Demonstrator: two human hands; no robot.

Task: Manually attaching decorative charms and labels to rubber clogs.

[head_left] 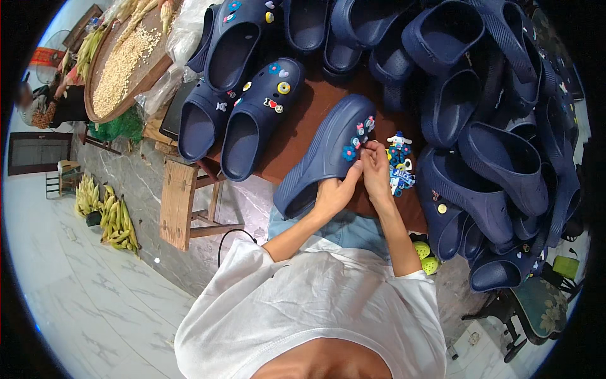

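In front of me a navy blue clog (325, 145) is tilted on its side, its toe pointing away. My left hand (338, 192) reaches into its foot opening and grips it from within, the fingers partly hidden. Colourful shoe charms (349, 153), among them a blue flower, run in a row along the clog's upper. My right hand (377, 167) is closed in a pinch against the upper beside these charms; whatever its fingertips hold is hidden. Just right of it lies a small heap of loose charms (401, 169) in blue, white and yellow on the brown tabletop (303, 114).
Decorated navy clogs (265, 107) stand at the left of the table. More clogs (499, 164) are piled high on the right and far sides. A wooden stool (178, 205) is at the left. Beyond it, another person (53, 104) sits near a round tray (104, 114) of pale kernels.
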